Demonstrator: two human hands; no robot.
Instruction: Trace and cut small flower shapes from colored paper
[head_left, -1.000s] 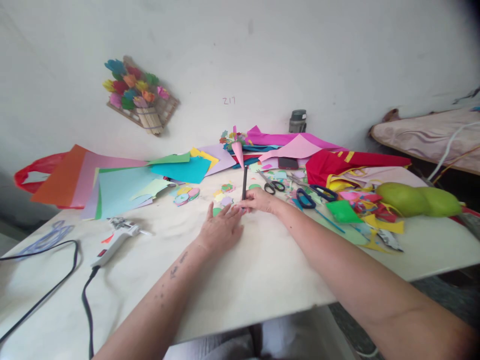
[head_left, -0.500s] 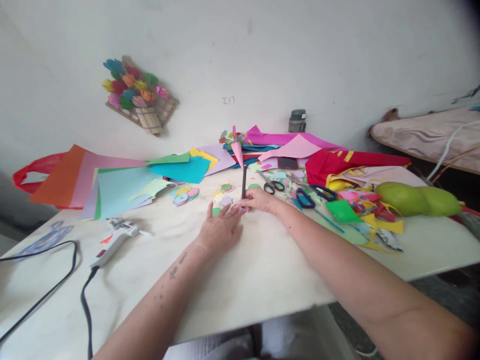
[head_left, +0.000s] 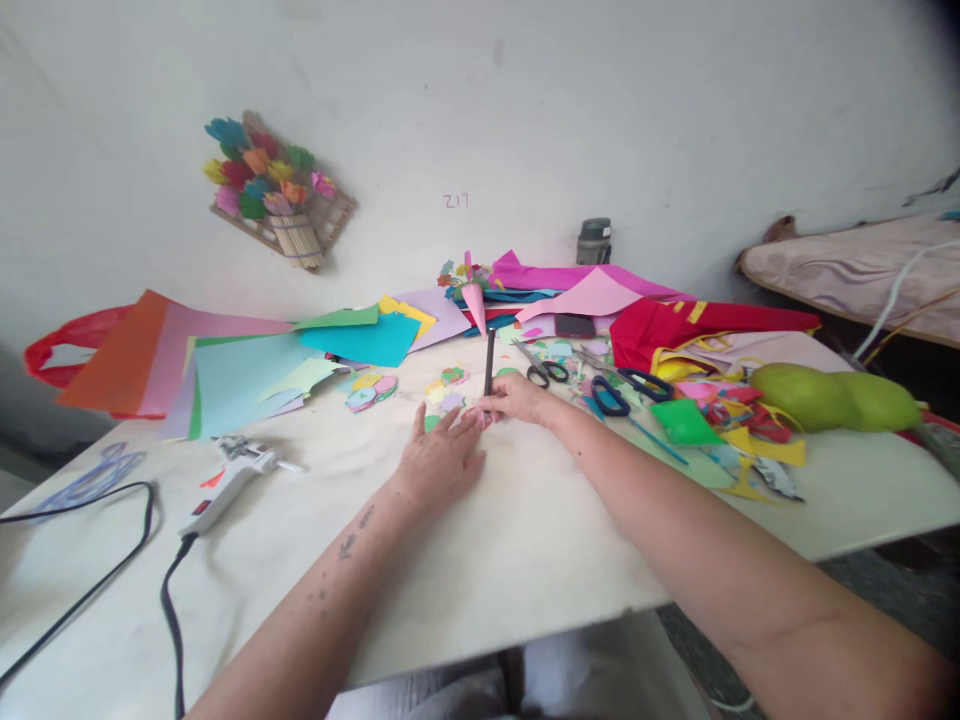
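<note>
Movement: both hands and the black stick [head_left: 490, 362] match their positions of one second earlier; the view alone has shifted slightly, setting the items at left marginally further left.
Red plastic bag [head_left: 94, 327]: at the far left of the worktop [head_left: 517, 560], partly behind an orange sheet [head_left: 120, 360].
Glue gun [head_left: 232, 492]: white body, on its side; black cord [head_left: 174, 605] runs to the near edge.
Coloured sheets [head_left: 247, 385]: overlapping, behind the glue gun.
Flower ornament [head_left: 289, 180]: mounted on the wall, above the sheets.
Paper cutouts [head_left: 371, 392]: small pile, between the sheets and the left hand.
Left hand [head_left: 442, 460]: palm down, fingers extended, not clamped; fingertips at a small pink piece [head_left: 486, 418]. Contact pressure cannot be told.
Pink cone [head_left: 473, 303]: point downward, beyond the hands.
Black stick: near the worktop's middle, far end toward the pink cone, near end at the pink piece.
Right hand [head_left: 516, 398]: fingers clamped on the lower part of the black stick.
Black-handled scissors [head_left: 547, 374]: just beyond the right hand.
Phone [head_left: 575, 326]: flat, behind the scissors.
Red cloth [head_left: 675, 328]: right of the phone.
Green pouch [head_left: 686, 423]: right of the right forearm, beside yellow paper scraps [head_left: 769, 447].
</note>
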